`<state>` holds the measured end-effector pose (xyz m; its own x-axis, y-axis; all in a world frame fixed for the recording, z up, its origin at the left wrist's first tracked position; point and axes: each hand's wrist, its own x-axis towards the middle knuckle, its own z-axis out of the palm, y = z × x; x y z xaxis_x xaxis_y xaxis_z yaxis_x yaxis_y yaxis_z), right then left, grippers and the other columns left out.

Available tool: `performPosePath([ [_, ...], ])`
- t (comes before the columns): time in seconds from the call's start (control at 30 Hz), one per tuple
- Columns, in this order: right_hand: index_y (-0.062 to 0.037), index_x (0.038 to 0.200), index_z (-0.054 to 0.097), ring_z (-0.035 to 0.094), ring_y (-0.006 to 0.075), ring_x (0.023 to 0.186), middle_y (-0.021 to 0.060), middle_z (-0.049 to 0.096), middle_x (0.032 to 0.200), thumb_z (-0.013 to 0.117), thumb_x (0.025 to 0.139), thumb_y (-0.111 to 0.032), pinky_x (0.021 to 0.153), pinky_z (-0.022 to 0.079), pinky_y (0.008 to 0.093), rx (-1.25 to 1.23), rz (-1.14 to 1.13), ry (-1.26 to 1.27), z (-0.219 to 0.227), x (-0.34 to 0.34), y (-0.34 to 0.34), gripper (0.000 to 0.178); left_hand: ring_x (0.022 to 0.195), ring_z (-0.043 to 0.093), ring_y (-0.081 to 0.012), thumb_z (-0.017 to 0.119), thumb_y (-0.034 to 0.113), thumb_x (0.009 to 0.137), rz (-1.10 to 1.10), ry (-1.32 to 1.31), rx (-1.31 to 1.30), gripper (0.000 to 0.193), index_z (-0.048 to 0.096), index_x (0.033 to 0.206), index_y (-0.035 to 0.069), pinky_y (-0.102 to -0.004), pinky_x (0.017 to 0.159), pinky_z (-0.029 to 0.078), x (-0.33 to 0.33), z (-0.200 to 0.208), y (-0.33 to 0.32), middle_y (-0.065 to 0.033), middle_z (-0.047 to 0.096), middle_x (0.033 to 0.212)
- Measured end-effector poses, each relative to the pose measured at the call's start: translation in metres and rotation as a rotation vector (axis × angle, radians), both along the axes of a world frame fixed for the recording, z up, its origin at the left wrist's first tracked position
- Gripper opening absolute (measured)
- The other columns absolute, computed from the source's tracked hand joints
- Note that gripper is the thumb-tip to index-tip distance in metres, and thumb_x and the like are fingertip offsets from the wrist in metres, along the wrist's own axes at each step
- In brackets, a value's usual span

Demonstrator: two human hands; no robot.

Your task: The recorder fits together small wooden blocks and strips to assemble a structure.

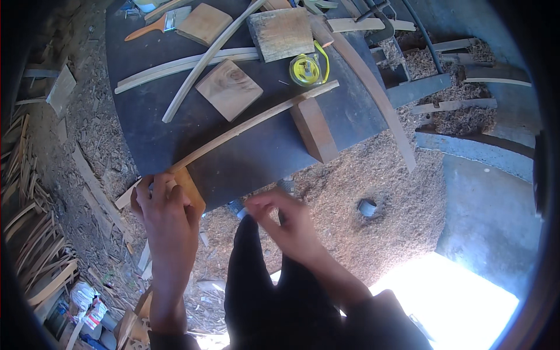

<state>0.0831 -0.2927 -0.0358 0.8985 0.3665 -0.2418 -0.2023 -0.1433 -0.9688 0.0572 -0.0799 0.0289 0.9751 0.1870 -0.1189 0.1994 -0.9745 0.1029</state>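
My left hand (166, 216) grips the near end of a long, thin, curved wooden strip (256, 121), pressing it on a small wooden block (191, 188) at the near corner of the dark worktable (256, 154). The strip runs up and to the right across the table and rests on a reddish wooden block (315, 129). My right hand (286, 224) hovers just off the table's near edge, above my dark-trousered leg, with fingers pinched together; whether it holds something small is unclear.
On the table lie a square wood piece (228, 88), a weathered block (281, 33), a yellow tape measure (307, 69), more curved strips (186, 63), a paintbrush (156, 24). Sawdust (373, 192) covers the ground; wood scraps (35, 245) pile at left.
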Motion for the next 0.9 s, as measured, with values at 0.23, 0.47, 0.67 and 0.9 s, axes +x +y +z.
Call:
performPosePath([
  [0.23, -0.0016, 0.115, 0.074, 0.074, 0.0207, 0.091, 0.0106, 0.074, 0.100, 0.070, 0.099, -0.006, 0.079, 0.058, 0.0327, 0.086, 0.130, 0.059, -0.025, -0.012, 0.072, 0.017, 0.129, 0.049, -0.0387, 0.080, 0.001, 0.074, -0.009, -0.012, -0.087, 0.023, 0.059, 0.082, 0.005, -0.0613, 0.108, 0.034, 0.006, 0.000, -0.001, -0.0121, 0.058, 0.121],
  [0.47, 0.0010, 0.120, 0.074, 0.072, 0.0150, 0.101, 0.0085, 0.076, 0.110, 0.071, 0.102, -0.013, 0.087, 0.057, 0.0316, 0.260, 0.152, 0.333, -0.046, -0.006, 0.084, 0.023, 0.130, 0.048, -0.0391, 0.084, 0.011, 0.078, -0.016, 0.010, -0.052, 0.024, 0.061, 0.082, 0.005, -0.0609, 0.107, 0.033, 0.003, -0.003, 0.001, -0.0120, 0.058, 0.124],
  [0.67, 0.0001, 0.119, 0.075, 0.070, 0.0125, 0.100, 0.0052, 0.076, 0.109, 0.072, 0.102, -0.017, 0.087, 0.058, 0.0303, 0.377, 0.224, 0.460, -0.043, 0.004, 0.079, 0.024, 0.132, 0.047, -0.0382, 0.085, 0.014, 0.081, -0.005, 0.005, -0.052, 0.024, 0.062, 0.083, 0.005, -0.0618, 0.108, 0.032, 0.003, -0.003, 0.000, -0.0118, 0.057, 0.125],
  [0.9, -0.0008, 0.117, 0.075, 0.072, 0.0130, 0.101, 0.0063, 0.077, 0.108, 0.073, 0.101, -0.016, 0.082, 0.059, 0.0296, 0.450, 0.263, 0.560, -0.044, 0.013, 0.075, 0.022, 0.131, 0.047, -0.0380, 0.083, 0.017, 0.085, -0.006, 0.030, -0.073, 0.024, 0.063, 0.086, 0.004, -0.0624, 0.108, 0.032, 0.004, 0.000, -0.002, -0.0118, 0.057, 0.123],
])
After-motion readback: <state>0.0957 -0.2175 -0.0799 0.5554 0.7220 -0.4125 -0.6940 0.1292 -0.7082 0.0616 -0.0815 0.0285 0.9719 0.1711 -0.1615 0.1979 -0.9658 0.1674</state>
